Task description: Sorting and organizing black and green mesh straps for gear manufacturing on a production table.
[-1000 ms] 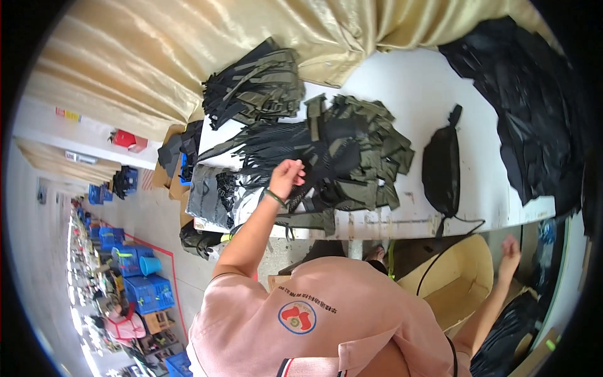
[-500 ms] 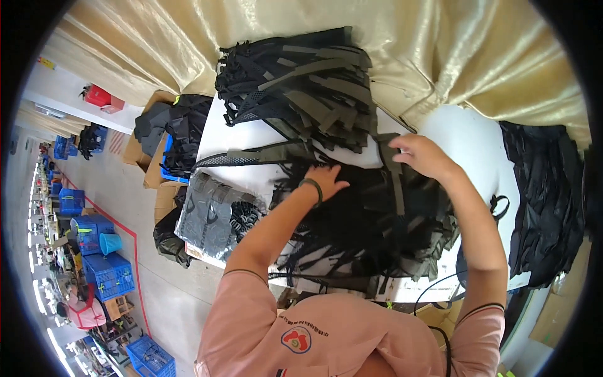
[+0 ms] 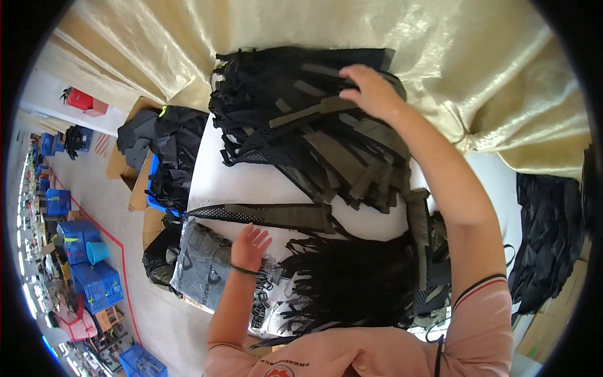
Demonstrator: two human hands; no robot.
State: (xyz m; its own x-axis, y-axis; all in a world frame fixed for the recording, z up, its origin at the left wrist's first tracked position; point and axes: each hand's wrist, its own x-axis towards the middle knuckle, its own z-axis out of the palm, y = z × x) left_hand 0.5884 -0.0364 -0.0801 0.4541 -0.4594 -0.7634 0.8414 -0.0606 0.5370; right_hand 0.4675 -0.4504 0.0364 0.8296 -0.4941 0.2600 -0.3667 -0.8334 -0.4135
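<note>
The right hand (image 3: 372,91) is laid palm down, fingers spread, on the far stack of strap pieces (image 3: 301,119), a pile of black mesh and olive webbing lengths placed at the far end of the white surface (image 3: 251,185), close against the gold curtain (image 3: 440,56). The pile is pressed or touched from above by this hand; whether any single strap is gripped cannot be told, since the fingertips are partly hidden in the material. The left hand (image 3: 249,246) is held released, fingers apart, at the near left edge of the surface, above a grey printed bag (image 3: 210,267) and just below a single strap piece (image 3: 276,215), which is laid flat and crosswise between the two piles; contact between hand and strap is not shown. A dark band is worn on the left wrist. A second heap of black straps (image 3: 352,283) is located at the near side of the surface, between the forearms. A further black pile (image 3: 543,239) is seen at the right, well apart from both hands. To the left of the surface, cardboard boxes (image 3: 135,169) filled with black material are placed on the floor, and blue crates (image 3: 94,276) are seen further left.
</note>
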